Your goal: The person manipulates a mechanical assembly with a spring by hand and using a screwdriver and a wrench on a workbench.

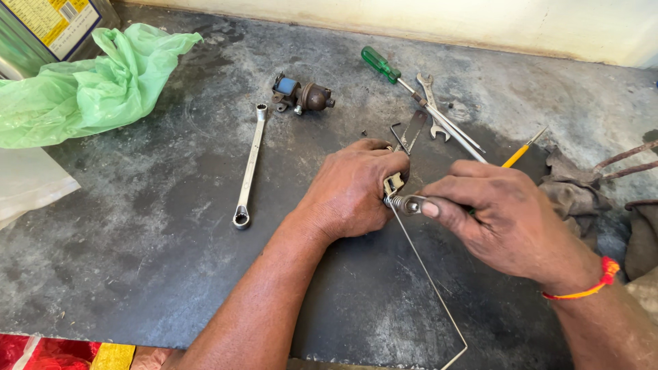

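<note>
Bright, even daylight falls on the dark worktop [171, 260], palest beyond the green-handled screwdriver [381, 65]. Shadows near it are short and soft. Focus is sharp, with no visible blur.

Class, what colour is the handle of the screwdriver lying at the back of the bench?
Green: the screwdriver has a translucent green handle, clearest in the head view.

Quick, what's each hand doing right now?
Left hand: closed on a small metal bracket.
Right hand: closed, pinching the coil spring on a bent wire.
</note>
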